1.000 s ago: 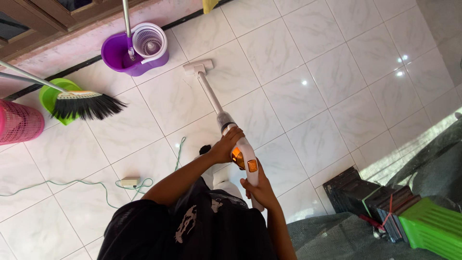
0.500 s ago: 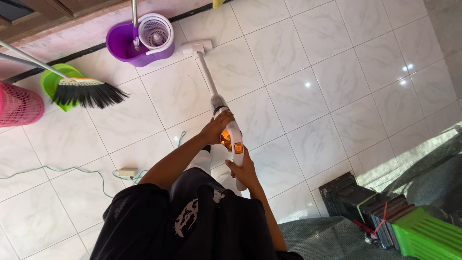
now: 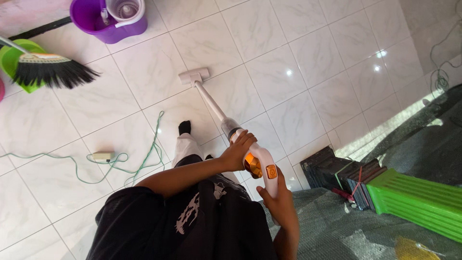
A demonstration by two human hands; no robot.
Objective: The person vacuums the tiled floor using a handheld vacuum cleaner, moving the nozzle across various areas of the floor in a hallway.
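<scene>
Vacuum: a white cordless stick vacuum (image 3: 250, 156) with an orange motor body ran from the person's hands down a slim pale tube to its floor head (image 3: 194, 76), which lay flat on the white marble-look tiled floor (image 3: 308, 72), well ahead of the person's dark-socked foot (image 3: 185, 127).
Left hand: the left hand (image 3: 237, 150) was wrapped over the top of the body, just where the tube joined it, fingers curled around it.
Right hand: the right hand (image 3: 278, 200) sat at the rear handle end, under the orange button; it seemed closed on the handle, though the grip itself was partly hidden behind the casing.
Handling: the vacuum looked rigid and top-heavy, with most weight in the motor body near the hands and little in the tube and head; the smooth plastic could slip, so the rear handle and the collar by the tube were the sound places to hold.
Surroundings: a purple mop bucket (image 3: 108, 17) with a white spinner stood far off by the wall, a black-bristled broom (image 3: 50, 72) lay over a green dustpan (image 3: 12, 55), and a green cable (image 3: 144, 159) with a small white adapter (image 3: 102, 155) trailed across the tiles at the left.
Right side: a green plastic crate (image 3: 418, 202) and dark stacked trays (image 3: 337, 168) rested on grey matting.
</scene>
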